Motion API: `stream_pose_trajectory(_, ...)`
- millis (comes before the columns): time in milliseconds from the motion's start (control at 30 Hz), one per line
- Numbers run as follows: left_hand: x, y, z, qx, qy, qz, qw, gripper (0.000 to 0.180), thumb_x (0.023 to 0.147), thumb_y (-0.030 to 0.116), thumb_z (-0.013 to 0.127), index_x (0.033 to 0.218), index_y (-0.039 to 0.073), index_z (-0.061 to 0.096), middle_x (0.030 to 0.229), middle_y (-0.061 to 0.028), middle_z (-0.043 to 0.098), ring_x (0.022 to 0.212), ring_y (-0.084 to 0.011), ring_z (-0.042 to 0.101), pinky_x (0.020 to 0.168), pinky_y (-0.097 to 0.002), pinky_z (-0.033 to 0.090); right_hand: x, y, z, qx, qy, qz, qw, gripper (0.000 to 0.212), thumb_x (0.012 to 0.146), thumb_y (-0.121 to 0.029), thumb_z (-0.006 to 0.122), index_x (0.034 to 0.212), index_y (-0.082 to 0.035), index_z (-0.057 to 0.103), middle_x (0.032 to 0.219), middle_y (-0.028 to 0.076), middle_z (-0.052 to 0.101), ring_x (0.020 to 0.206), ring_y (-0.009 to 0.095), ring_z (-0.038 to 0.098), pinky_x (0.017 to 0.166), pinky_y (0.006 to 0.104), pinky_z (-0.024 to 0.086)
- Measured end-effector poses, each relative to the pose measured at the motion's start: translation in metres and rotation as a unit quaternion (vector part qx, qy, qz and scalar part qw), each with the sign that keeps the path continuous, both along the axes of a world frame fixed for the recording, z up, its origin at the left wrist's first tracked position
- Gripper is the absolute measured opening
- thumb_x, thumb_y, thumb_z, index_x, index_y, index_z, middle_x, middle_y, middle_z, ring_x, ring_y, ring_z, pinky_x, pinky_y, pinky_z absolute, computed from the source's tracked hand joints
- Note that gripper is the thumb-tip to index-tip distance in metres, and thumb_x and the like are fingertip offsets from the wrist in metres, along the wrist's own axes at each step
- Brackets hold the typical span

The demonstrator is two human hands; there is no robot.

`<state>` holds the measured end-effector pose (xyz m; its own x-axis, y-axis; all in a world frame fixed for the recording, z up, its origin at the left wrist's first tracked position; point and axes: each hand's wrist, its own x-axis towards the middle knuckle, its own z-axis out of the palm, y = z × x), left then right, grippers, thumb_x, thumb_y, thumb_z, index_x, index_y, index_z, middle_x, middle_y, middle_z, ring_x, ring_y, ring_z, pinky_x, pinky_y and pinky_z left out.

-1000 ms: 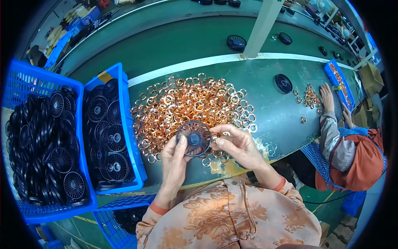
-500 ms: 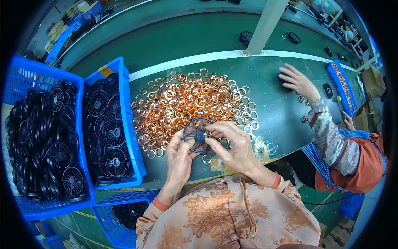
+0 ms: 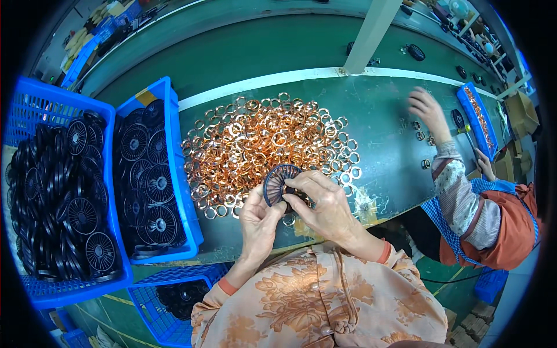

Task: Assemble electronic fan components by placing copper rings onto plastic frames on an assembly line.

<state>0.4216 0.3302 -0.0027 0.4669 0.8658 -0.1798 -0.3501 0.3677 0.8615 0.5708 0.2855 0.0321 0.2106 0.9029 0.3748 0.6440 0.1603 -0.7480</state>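
Observation:
In front of me, above the table's near edge, I hold a round black fan grille (image 3: 281, 176) with thin radial spokes, tilted on its side. My left hand (image 3: 259, 223) is closed on its lower left rim. The fingers and thumb of my right hand (image 3: 325, 204) close over its hub from the right; whether a ring sits under those fingertips is hidden. Just beyond my hands spreads a heap of shiny copper-coloured rings (image 3: 261, 139), and a few lie loose beside my hands.
At left stand a blue crate (image 3: 110, 232) and a narrower blue bin (image 3: 188, 232), both full of black grilles. Another blue basket (image 3: 148, 313) is below the table. A post (image 3: 374, 37) rises behind. To the right a co-worker's hand (image 3: 428, 110) reaches over the table near a ring tray (image 3: 480, 119).
The grille has turned from nearly facing up to more edge-on, and my right fingers have closed further over its hub. The co-worker's hand has shifted to the right.

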Motion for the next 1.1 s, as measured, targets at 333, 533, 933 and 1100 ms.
stream_pose_trajectory(333,-0.009,0.003,0.010,-0.001,-0.014,-0.069,0.998,0.031,0.092,0.000,0.058,0.122,-0.003,0.055,0.108,-0.0103,0.067,0.094,-0.0149,0.067,0.081,-0.0303,0.059,0.017,-0.005,-0.009,0.102,-0.038,0.063,0.992,0.027,0.076,-0.008,0.079,0.102,-0.002,0.073,0.095,0.010,0.066,0.085,0.024,0.066,0.073,0.0353,0.055)
stream_pose_trajectory(533,0.002,0.002,0.005,0.026,0.006,-0.077,0.997,0.024,0.092,0.006,0.066,0.114,-0.002,0.060,0.101,-0.0094,0.070,0.087,-0.0127,0.068,0.077,-0.0281,0.058,0.031,-0.016,0.000,0.088,-0.048,0.070,0.992,0.044,0.073,-0.011,0.084,0.114,-0.002,0.069,0.115,0.010,0.062,0.105,0.025,0.063,0.090,0.0360,0.051)
stream_pose_trajectory(933,0.033,-0.009,0.013,0.089,0.059,-0.137,0.985,0.019,0.095,0.006,0.066,0.111,-0.003,0.061,0.101,-0.0065,0.069,0.088,-0.0076,0.063,0.079,-0.0238,0.052,0.044,-0.047,-0.009,-0.116,0.435,0.116,0.885,0.052,0.095,-0.012,0.067,0.141,-0.003,0.046,0.115,0.006,0.064,0.108,0.011,0.059,0.095,0.0289,0.050)
stream_pose_trajectory(1100,0.042,-0.009,0.020,0.139,0.055,-0.155,0.977,0.019,0.096,0.004,0.064,0.112,-0.003,0.058,0.099,-0.0035,0.066,0.088,-0.0058,0.060,0.079,-0.0230,0.051,0.055,-0.049,-0.014,-0.117,0.433,0.100,0.888,0.040,0.094,-0.014,0.069,0.130,-0.002,0.055,0.112,0.004,0.064,0.105,0.010,0.059,0.092,0.0280,0.051)
